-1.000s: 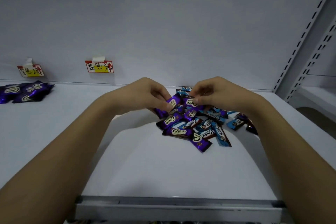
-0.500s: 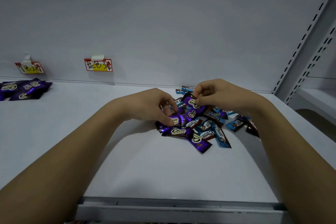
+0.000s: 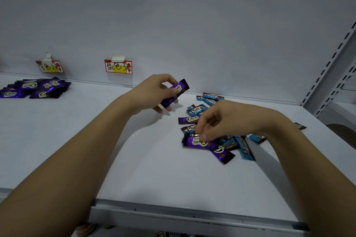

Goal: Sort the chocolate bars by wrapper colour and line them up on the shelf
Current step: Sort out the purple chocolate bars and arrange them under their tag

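- A purple bar [image 3: 175,93] with white lettering on its wrapper was held up.
- A second purple bar [image 3: 199,141], lettered in white, was pinched in the mixed pile.
- Blue bars [image 3: 244,147], marked with brown and white, were scattered in the pile.
- A purple group [image 3: 34,87] was gathered at the far left.
- Two labels [image 3: 118,66] were edged in red, patched with yellow, and handwritten in black.
- The shelf [image 3: 134,159] was seen as plain white.

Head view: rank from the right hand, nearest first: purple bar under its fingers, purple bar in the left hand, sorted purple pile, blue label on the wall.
1. Purple bar under its fingers: touching the right hand.
2. Purple bar in the left hand: up-left.
3. Blue label: back wall, farther left.
4. Sorted purple pile: far left.
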A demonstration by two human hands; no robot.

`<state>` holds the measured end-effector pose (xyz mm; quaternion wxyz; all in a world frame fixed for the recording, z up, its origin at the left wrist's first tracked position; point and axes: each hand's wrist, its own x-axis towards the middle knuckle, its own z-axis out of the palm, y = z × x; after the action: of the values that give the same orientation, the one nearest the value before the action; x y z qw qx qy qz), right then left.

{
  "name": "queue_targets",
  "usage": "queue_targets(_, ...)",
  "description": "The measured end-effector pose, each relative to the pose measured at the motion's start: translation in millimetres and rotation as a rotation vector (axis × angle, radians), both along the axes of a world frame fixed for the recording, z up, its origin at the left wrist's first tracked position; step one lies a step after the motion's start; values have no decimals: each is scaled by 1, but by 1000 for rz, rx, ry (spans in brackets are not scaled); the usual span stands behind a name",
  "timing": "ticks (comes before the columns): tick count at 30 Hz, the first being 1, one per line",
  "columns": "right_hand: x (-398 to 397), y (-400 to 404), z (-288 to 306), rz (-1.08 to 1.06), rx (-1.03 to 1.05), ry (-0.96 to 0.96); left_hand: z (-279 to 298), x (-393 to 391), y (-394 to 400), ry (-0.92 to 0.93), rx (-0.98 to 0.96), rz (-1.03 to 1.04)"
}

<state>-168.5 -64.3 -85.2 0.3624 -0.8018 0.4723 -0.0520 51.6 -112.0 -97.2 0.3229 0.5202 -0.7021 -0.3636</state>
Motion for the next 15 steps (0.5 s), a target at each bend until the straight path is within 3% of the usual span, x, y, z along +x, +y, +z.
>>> queue_targets(6,9,-1,-3,0,-133,85,-4,0,-2,-31,-46,17)
queue_targets(15,13,2,-5,52,-167,250,-7,-1,-6,-23,-89,-7)
